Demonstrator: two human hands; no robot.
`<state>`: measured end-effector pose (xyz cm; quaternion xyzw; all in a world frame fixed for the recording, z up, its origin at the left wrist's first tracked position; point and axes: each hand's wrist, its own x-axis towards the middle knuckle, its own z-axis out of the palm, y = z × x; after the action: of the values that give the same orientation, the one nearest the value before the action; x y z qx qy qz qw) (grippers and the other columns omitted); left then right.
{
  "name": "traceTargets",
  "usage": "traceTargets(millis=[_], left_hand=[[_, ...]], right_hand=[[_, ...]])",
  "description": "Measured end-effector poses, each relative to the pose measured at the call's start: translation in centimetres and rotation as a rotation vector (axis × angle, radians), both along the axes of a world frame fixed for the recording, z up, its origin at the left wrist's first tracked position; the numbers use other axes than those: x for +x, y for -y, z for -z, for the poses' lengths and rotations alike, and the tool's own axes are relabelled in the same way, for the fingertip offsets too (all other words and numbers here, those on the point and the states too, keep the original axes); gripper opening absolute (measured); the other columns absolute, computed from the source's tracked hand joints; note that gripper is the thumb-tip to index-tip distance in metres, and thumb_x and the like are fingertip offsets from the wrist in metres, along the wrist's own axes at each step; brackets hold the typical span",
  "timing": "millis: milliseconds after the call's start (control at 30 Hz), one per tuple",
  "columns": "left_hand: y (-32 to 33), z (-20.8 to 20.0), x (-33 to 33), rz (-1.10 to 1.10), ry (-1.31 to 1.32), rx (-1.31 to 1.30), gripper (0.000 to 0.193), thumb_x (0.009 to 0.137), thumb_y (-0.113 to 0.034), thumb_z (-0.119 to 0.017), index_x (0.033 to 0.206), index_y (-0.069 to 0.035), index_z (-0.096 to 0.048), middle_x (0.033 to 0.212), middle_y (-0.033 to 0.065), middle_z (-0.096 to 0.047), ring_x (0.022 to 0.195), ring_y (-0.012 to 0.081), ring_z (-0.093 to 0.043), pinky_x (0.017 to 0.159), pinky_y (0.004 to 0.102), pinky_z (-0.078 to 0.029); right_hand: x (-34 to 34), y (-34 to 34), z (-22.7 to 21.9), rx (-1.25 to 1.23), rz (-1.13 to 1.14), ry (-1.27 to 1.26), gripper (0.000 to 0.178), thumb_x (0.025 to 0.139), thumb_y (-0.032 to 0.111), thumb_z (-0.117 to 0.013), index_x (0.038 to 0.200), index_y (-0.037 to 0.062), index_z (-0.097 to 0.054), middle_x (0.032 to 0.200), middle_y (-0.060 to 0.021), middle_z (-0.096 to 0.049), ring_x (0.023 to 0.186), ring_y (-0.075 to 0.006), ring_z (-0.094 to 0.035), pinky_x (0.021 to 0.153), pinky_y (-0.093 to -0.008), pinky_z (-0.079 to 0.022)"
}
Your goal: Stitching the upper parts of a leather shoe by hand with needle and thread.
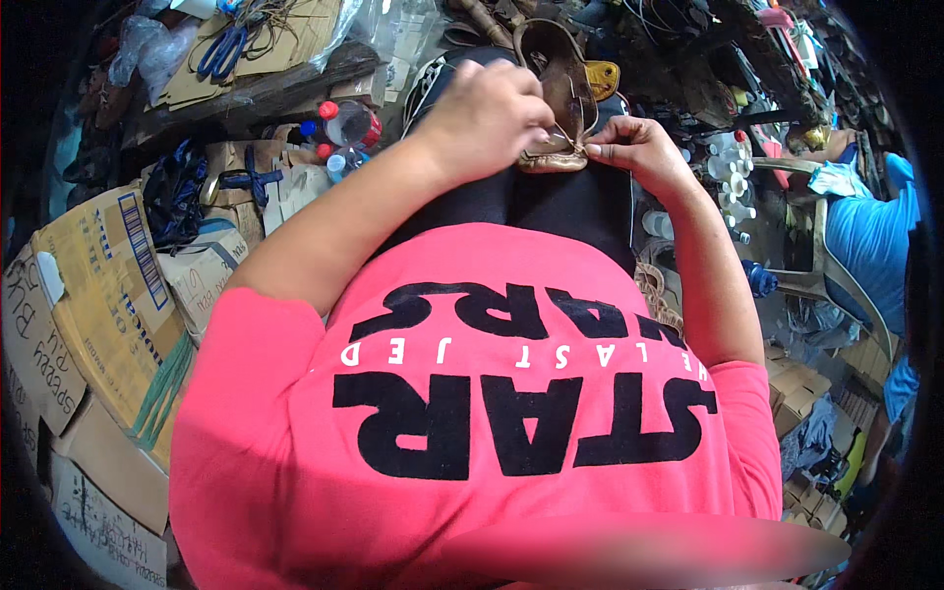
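Note:
A brown leather shoe [562, 90] rests on my lap with its opening facing up and its rounded, paler end toward me. My right hand [639, 149] is at the shoe's right edge, thumb and forefinger pinched on a thin pale thread there. Over the shoe's left side is my left hand [484, 116], its fingers curled inward and slightly blurred. Whatever lies in those left fingers is too small or hidden to make out. Dark trousers [570, 211] cover my legs beneath the shoe.
Scissors with blue handles [224, 51] lie on cardboard at the upper left. Plastic bottles [352, 125] stand left of my knees, with several more bottles [733, 177] at the right. Cardboard boxes [103, 285] crowd the left side. At the right, a person in blue [870, 241] sits on a chair.

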<state>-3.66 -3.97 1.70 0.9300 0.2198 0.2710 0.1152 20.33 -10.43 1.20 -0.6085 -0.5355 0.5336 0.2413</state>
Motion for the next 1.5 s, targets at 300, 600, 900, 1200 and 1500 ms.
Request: traceTargets(millis=[300, 600, 900, 1200, 1500], left_hand=[[-0.6, 1.5, 3.3, 0.143, -0.162, -0.1, 0.008, 0.077, -0.019, -0.064, 0.084, -0.014, -0.063, 0.084, 0.0019, -0.056, 0.089, 0.0222, -0.056, 0.073, 0.0374, -0.04], [0.0, 0.4, 1.2, 0.094, -0.223, -0.101, 0.006, 0.082, -0.014, -0.056, 0.088, -0.012, -0.057, 0.083, 0.0059, -0.058, 0.089, 0.0265, -0.056, 0.074, 0.0402, -0.04], [0.2, 0.2, 2.9, 0.157, -0.355, -0.209, 0.011, 0.083, -0.022, -0.057, 0.087, -0.012, -0.059, 0.077, 0.0076, -0.064, 0.084, 0.0285, -0.06, 0.072, 0.0423, -0.041], [-0.2, 0.9, 2.7, 0.148, -0.339, -0.189, 0.015, 0.081, -0.028, -0.061, 0.088, -0.014, -0.061, 0.076, 0.0044, -0.064, 0.084, 0.0256, -0.061, 0.072, 0.0399, -0.04], [-0.4, 0.7, 0.4, 0.166, -0.305, 0.002, 0.013, 0.078, -0.014, -0.055, 0.091, -0.015, -0.059, 0.076, 0.0037, -0.06, 0.084, 0.0231, -0.059, 0.073, 0.0378, -0.039]], right_hand=[[-0.2, -0.1, -0.6, -0.027, 0.042, -0.055, 0.009, 0.078, 0.008, -0.072, 0.079, 0.0011, -0.067, 0.077, -0.0005, -0.066, 0.073, -0.0068, -0.057, 0.071, -0.0231, -0.046], [2.0, 1.4, 0.6, 0.228, 0.003, 0.036, 0.012, 0.081, 0.01, -0.07, 0.087, 0.0019, -0.064, 0.088, 0.0025, -0.055, 0.08, -0.0061, -0.052, 0.072, -0.0201, -0.042], [3.3, 3.4, -2.6, 0.392, -0.072, 0.235, 0.009, 0.083, 0.007, -0.065, 0.084, 0.0014, -0.059, 0.09, -0.0023, -0.049, 0.085, -0.0103, -0.051, 0.075, -0.0249, -0.045], [1.5, 0.6, -4.3, 0.646, -0.302, 0.814, 0.014, 0.079, 0.022, -0.066, 0.088, 0.0116, -0.063, 0.094, -0.0068, -0.061, 0.092, -0.0273, -0.058, 0.082, -0.0405, -0.042], [-0.1, 0.5, -2.8, 0.668, -0.625, 0.917, 0.011, 0.082, 0.014, -0.054, 0.093, 0.0155, -0.058, 0.075, -0.0051, -0.062, 0.083, -0.0248, -0.061, 0.079, -0.0384, -0.04]])
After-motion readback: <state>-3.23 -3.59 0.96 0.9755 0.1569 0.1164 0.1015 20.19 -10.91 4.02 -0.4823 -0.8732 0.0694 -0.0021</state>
